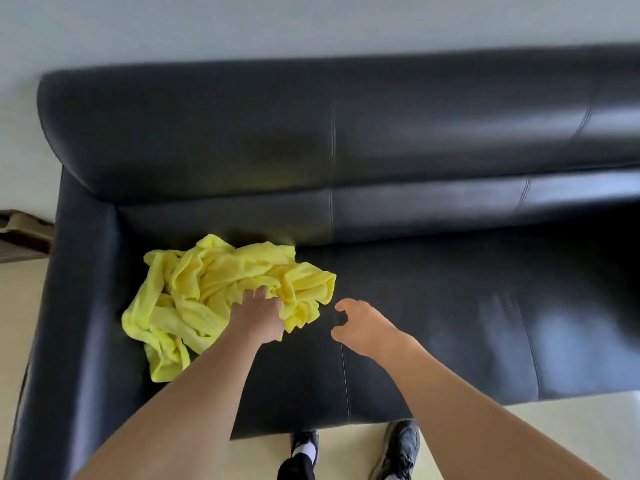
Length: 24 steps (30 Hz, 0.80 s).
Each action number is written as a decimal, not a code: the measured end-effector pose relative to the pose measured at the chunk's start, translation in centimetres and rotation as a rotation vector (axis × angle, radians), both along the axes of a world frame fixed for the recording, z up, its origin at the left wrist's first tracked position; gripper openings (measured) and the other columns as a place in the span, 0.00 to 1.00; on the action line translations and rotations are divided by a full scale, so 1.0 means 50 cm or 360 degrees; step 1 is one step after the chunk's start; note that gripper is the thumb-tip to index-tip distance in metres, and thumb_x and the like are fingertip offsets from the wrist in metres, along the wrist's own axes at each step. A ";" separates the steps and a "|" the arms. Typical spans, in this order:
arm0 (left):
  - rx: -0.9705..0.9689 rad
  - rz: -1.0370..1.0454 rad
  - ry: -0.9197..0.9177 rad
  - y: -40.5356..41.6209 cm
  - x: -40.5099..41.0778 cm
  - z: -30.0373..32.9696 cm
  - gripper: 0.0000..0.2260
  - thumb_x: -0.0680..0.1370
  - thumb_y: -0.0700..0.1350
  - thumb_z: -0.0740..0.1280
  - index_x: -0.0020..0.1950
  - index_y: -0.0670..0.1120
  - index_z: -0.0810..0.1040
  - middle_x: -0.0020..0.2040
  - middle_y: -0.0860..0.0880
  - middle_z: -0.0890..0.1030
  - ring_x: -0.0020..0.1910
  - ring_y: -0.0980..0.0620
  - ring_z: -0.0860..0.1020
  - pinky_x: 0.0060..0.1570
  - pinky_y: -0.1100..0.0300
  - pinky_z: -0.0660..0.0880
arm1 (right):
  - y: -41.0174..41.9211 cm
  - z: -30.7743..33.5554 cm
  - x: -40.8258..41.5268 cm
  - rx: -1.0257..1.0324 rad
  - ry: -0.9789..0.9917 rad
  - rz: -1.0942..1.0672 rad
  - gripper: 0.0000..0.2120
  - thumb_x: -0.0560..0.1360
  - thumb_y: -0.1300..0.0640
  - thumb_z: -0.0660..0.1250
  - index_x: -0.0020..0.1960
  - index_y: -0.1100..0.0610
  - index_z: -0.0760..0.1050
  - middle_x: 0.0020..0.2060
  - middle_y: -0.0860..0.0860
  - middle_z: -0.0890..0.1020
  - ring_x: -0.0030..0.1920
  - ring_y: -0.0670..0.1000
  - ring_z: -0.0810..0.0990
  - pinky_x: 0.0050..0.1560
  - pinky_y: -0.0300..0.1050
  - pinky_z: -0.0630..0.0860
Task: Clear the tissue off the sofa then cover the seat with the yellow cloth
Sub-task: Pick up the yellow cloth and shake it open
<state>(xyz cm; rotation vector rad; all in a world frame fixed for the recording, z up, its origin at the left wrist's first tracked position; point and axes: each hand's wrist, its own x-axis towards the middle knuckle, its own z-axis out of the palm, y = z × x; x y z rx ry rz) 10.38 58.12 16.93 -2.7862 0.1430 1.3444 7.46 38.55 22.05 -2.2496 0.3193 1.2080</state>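
Observation:
The yellow cloth [207,292] lies crumpled on the left seat of the black leather sofa [433,306], close to the left armrest. My left hand [258,315] grips a fold at the cloth's right side, fingers curled into the fabric. My right hand [363,325] hovers just right of the cloth above the seat seam, fingers loosely curved, holding nothing and apart from the cloth. No tissue shows anywhere on the sofa.
The sofa's backrest [346,126] stands against a pale wall. Its left armrest [76,306] borders the cloth. A brown object [20,230] sits on the floor beyond the armrest. My two shoes [349,452] stand on the pale floor at the seat's front edge.

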 end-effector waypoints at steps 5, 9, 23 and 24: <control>0.0326 -0.0477 0.0246 0.033 0.000 -0.146 0.20 0.81 0.51 0.55 0.72 0.50 0.71 0.80 0.47 0.49 0.78 0.40 0.42 0.72 0.35 0.38 | -0.013 -0.092 -0.038 -0.0110 0.0248 0.0049 0.28 0.74 0.52 0.62 0.74 0.50 0.62 0.65 0.52 0.72 0.58 0.56 0.77 0.57 0.50 0.76; 0.0023 0.0128 0.0179 0.058 -0.023 -0.106 0.13 0.79 0.40 0.54 0.56 0.44 0.77 0.58 0.45 0.79 0.63 0.45 0.73 0.68 0.43 0.63 | -0.037 -0.057 -0.036 -0.0209 0.0267 0.0038 0.28 0.74 0.53 0.61 0.74 0.50 0.63 0.61 0.53 0.74 0.58 0.57 0.77 0.59 0.53 0.76; -0.2167 0.1741 0.0779 -0.085 0.035 0.651 0.07 0.70 0.44 0.60 0.32 0.45 0.68 0.33 0.46 0.68 0.30 0.47 0.67 0.35 0.56 0.69 | -0.006 0.358 -0.140 0.0199 -0.0225 -0.0226 0.42 0.72 0.48 0.71 0.77 0.44 0.49 0.72 0.50 0.64 0.66 0.54 0.70 0.61 0.50 0.73; -0.2281 0.1638 0.0780 -0.099 0.040 0.694 0.04 0.69 0.42 0.59 0.34 0.44 0.69 0.34 0.44 0.69 0.31 0.46 0.68 0.36 0.55 0.69 | -0.010 0.376 -0.137 0.0240 -0.0267 -0.0247 0.43 0.71 0.47 0.72 0.77 0.43 0.49 0.72 0.49 0.64 0.67 0.53 0.69 0.62 0.50 0.72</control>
